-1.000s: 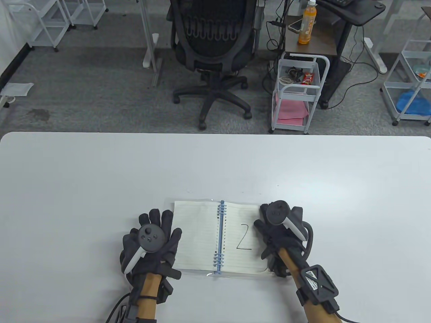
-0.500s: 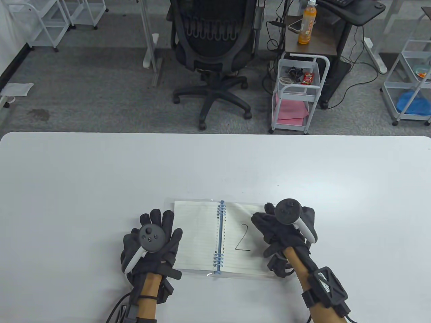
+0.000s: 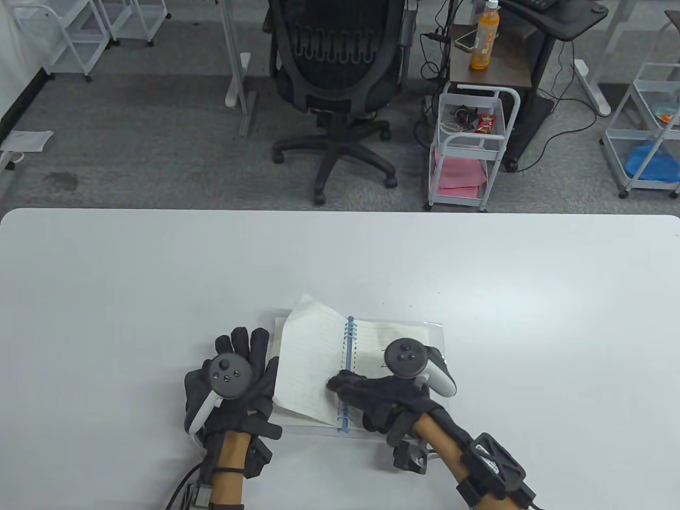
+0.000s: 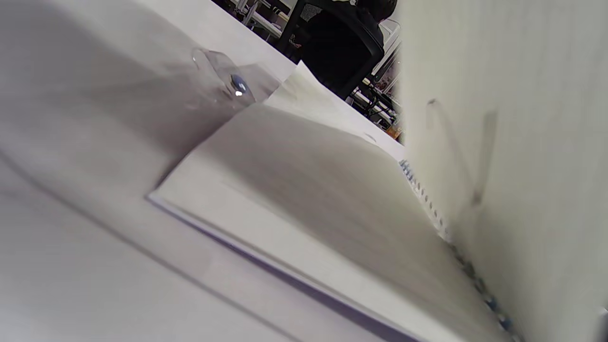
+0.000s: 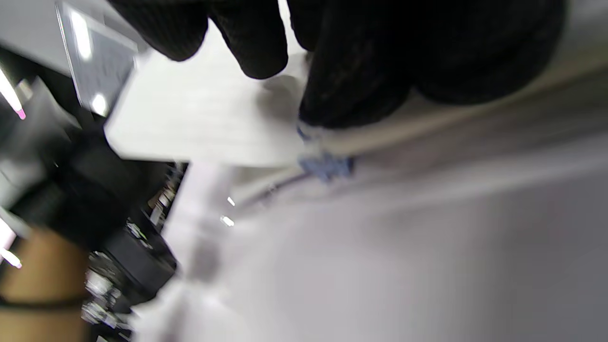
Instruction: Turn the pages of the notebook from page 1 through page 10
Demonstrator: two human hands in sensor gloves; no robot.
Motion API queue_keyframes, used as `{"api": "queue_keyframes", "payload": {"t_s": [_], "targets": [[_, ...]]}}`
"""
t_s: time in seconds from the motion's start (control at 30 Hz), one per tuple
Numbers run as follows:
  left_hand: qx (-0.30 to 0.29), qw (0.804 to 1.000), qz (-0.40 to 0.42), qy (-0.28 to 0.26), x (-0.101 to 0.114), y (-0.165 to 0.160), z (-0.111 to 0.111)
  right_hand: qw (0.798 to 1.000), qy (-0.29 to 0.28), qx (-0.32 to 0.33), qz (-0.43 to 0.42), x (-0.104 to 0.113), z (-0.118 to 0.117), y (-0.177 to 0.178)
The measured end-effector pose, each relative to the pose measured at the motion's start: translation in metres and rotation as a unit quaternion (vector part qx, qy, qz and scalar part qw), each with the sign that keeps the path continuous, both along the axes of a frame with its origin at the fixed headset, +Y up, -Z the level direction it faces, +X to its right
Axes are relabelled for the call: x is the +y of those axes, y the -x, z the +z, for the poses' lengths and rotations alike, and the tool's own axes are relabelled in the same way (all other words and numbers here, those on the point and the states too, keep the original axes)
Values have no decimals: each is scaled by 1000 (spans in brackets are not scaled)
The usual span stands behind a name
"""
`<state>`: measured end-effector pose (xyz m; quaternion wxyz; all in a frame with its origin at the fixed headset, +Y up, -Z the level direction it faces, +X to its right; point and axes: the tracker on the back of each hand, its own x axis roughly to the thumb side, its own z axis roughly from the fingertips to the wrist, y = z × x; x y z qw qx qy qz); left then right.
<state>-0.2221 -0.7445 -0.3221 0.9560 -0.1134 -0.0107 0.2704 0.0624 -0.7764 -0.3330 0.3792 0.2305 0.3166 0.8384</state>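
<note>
A: White table (image 3: 478, 297) carries the spiral notebook (image 3: 313, 372) near its front edge. Why is the left hand (image 3: 228, 382) flat beside it?

B: Its fingers lie spread on the table by the notebook's left edge, probably steadying it. The right hand (image 3: 388, 393) reaches across the blue spiral (image 3: 349, 345), its fingertips (image 3: 336, 381) on a lifted page (image 3: 308, 350); pinching or pressing, he cannot tell.

A: Containers?

B: Only a clear sleeve (image 3: 433, 334) under the notebook.

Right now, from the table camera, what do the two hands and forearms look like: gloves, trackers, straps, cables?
Both the left hand and right hand wear black fabric gloves, each topped by a dark round-faced tracker with a white handle. Forearms are bare. A black crossed-strap module sits on the right forearm; a black cable trails from the left wrist.
</note>
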Motion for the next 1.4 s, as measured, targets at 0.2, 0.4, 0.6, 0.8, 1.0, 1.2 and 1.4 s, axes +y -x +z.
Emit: {"api": "queue_keyframes", "payload": {"t_s": [0.2,0.4,0.6,0.8,1.0,1.2,1.4], "targets": [[5,1000,6,0,1,4,1,995,-64,15,78,1,8,11],[16,1000,13,-3,2,10,1,999,-38,6,31,3,4,3],[13,1000,9,1,0,9,1,992,-82,-76,52,13,-11,-25],[-13,999,-30,14,-7,-5,-2,958,-114,-175,196,6,-33,-68],[-43,996,-78,31,-20,-22,-5,917,-123,-250,285,-7,-51,-96],[-68,990,-116,29,-24,-34,-8,913,-105,-267,290,-9,-56,-99],[-73,991,-109,30,-24,-35,-9,911,-115,-271,291,-8,-55,-98]]}}
